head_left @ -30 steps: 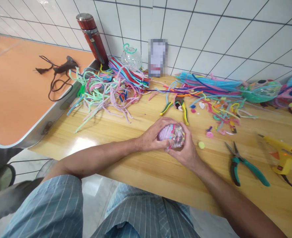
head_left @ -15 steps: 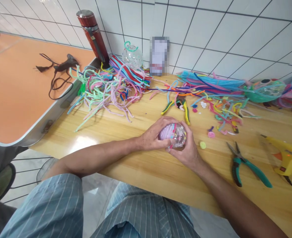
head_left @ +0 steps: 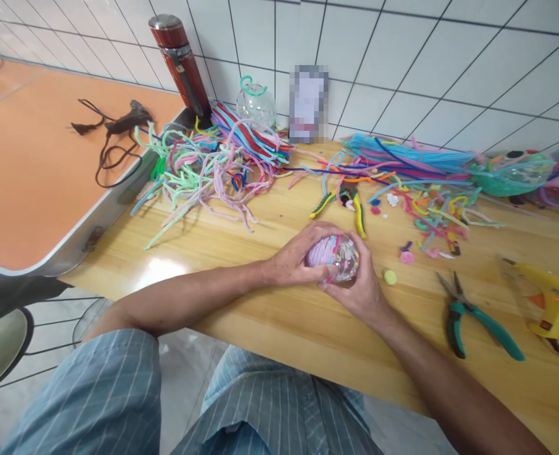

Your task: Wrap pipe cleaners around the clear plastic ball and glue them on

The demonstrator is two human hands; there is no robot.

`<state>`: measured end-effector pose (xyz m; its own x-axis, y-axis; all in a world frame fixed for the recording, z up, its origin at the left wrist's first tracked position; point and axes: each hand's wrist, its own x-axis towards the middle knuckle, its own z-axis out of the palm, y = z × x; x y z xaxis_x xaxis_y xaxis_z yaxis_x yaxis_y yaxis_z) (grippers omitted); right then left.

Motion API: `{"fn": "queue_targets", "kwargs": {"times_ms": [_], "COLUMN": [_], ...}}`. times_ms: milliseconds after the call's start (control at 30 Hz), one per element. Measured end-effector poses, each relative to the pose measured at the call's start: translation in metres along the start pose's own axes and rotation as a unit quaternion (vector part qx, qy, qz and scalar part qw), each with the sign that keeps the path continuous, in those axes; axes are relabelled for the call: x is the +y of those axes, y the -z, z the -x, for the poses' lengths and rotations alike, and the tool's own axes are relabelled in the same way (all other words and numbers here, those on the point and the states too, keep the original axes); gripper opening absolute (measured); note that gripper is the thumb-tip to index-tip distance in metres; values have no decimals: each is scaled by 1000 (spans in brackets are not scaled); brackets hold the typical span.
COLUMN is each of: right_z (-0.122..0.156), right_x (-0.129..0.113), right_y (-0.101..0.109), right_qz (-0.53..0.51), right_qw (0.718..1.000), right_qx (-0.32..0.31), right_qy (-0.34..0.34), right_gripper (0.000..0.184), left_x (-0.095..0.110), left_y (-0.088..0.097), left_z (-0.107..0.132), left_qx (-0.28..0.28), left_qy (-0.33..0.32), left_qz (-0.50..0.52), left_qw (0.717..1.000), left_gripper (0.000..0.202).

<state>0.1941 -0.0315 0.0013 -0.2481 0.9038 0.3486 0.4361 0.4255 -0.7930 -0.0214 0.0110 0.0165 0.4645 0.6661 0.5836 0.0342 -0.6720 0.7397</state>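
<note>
Between my two hands sits a clear plastic ball, its left part wound in lilac pipe cleaner with a pink band beside the bare part. My left hand is wrapped round the lilac side, thumb across the front. On the clear side, the fingers and thumb of my right hand close round the ball. Just beyond my hands lie yellow-handled pliers. A yellow-green disc is right of my right hand. Parts of the ball are hidden by my fingers.
Heaps of pipe cleaners lie at the back left, beside a red thermos and a clear bowl-like ball. A phone leans on the tiled wall. Teal-handled pliers and a yellow glue gun lie at right.
The camera view has shifted slightly, so the things on the table appear a little to the right. Both hands keep the same hold on the ball.
</note>
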Motion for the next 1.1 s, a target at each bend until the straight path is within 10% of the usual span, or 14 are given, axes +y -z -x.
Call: {"fn": "queue_targets", "kwargs": {"times_ms": [1100], "right_z": [-2], "right_x": [-8], "right_y": [4], "right_qz": [-4], "right_qw": [998], "right_qx": [-5], "right_qy": [61], "right_gripper": [100], "left_x": [4], "left_y": [1], "left_z": [0], "left_qx": [3], "left_qy": [-19], "left_qz": [-12], "left_qw": [1000], "left_gripper": [63]}}
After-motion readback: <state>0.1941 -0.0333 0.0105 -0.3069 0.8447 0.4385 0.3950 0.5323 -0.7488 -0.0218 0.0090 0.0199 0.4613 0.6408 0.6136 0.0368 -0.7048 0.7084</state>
